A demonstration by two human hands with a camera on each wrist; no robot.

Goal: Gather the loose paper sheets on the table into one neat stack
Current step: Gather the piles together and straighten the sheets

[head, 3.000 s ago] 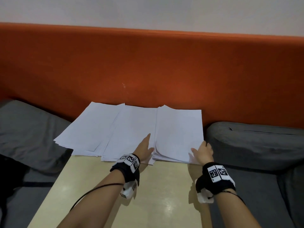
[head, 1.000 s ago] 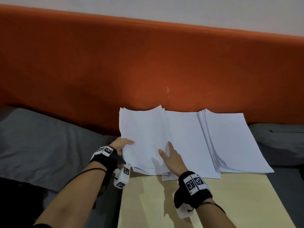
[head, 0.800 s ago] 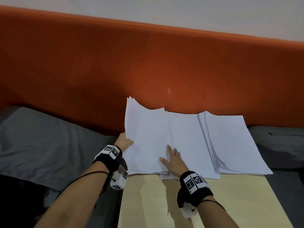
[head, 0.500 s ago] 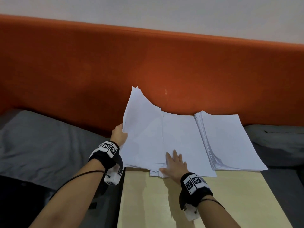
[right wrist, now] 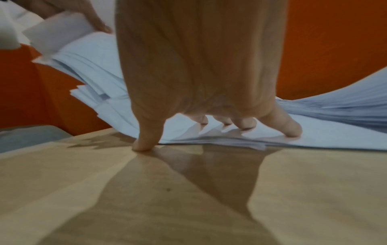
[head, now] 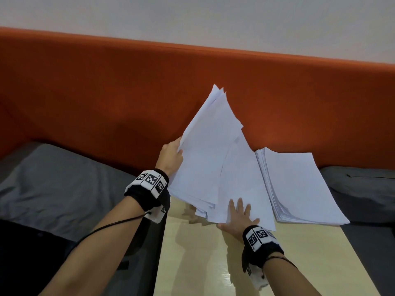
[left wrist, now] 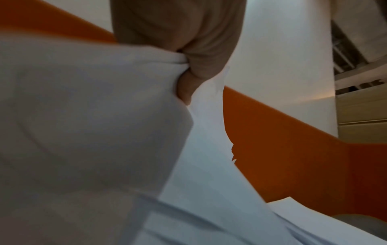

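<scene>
My left hand (head: 172, 155) grips the left edge of a bundle of white sheets (head: 205, 150) and holds it tilted up off the table, its far corner raised against the orange backrest. In the left wrist view the fingers (left wrist: 186, 86) pinch the paper (left wrist: 83, 132). My right hand (head: 237, 218) lies flat with spread fingers on the near edge of the middle sheets (head: 241, 178); its fingertips (right wrist: 292, 131) press paper (right wrist: 314, 140), while the thumb touches the table. A thick stack (head: 299, 184) lies to the right.
The pale wooden table (head: 203, 263) ends just left of the lifted sheets. An orange padded backrest (head: 106, 92) runs behind it. Grey cushions lie at the left (head: 53, 184) and right (head: 363, 189).
My left hand has lifted the left bundle higher and swung it rightward over the middle sheets. My right hand has stayed flat on the middle sheets' near edge.
</scene>
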